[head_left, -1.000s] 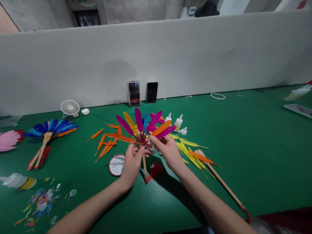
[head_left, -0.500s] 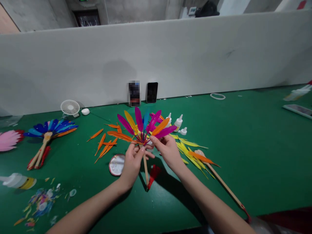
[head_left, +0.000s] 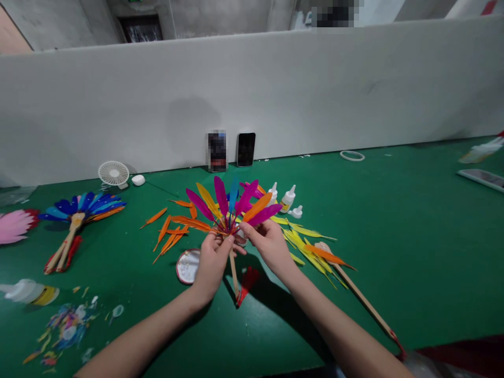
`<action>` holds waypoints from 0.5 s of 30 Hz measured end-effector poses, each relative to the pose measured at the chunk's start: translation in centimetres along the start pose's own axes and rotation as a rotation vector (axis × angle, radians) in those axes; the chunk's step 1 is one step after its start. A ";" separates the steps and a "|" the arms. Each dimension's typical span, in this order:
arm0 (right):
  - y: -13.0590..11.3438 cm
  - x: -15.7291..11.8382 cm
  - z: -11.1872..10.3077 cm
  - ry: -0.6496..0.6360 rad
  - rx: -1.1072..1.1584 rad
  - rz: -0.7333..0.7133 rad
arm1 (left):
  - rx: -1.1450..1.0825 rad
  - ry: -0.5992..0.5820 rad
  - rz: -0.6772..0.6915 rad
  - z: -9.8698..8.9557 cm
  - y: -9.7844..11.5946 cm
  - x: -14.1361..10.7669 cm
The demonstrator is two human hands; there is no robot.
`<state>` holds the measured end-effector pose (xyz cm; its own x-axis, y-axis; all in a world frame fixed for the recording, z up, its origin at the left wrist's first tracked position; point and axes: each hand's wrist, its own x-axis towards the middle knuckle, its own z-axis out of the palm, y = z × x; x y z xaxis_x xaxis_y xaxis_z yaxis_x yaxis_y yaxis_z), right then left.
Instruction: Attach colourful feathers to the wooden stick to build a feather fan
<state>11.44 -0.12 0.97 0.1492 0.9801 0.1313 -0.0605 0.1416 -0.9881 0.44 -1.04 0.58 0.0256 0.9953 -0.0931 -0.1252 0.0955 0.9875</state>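
A feather fan (head_left: 221, 197) with magenta, yellow, blue and orange feathers spreads upward from a thin wooden handle (head_left: 233, 273) with a red tassel (head_left: 248, 282). My left hand (head_left: 214, 261) is closed round the top of the handle, its thumb in front. At the right side of the feather bases, my right hand (head_left: 271, 245) pinches a magenta feather (head_left: 266, 214) near its quill. Loose orange feathers (head_left: 165, 233) lie to the left of the fan, yellow feathers (head_left: 311, 252) to its right. A round white dish (head_left: 188, 266) sits partly behind my left hand.
Small glue bottles (head_left: 289, 198) stand behind the fan. Another wooden handle (head_left: 366, 296) lies at right under an orange feather. Blue feather fans (head_left: 81, 210), a glue bottle (head_left: 31, 292) and scraps (head_left: 69, 325) are at left. Two phones (head_left: 246, 149) lean on the white partition (head_left: 252, 94).
The fan and both hands have shifted slightly left, and the feather tips sit a little lower. Both hands keep their grip.
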 end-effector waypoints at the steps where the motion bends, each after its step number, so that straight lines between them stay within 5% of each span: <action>1: 0.0 0.0 0.0 -0.005 0.005 -0.001 | -0.004 0.002 0.000 0.0 0.0 0.0; 15: 0.2 0.1 -0.1 -0.042 -0.009 0.092 | 0.084 -0.002 0.053 -0.2 -0.5 0.1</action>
<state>11.57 -0.04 0.79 0.1015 0.9939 0.0430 -0.0629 0.0496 -0.9968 0.30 -1.04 0.01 0.0232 0.9989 -0.0404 -0.0431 0.0413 0.9982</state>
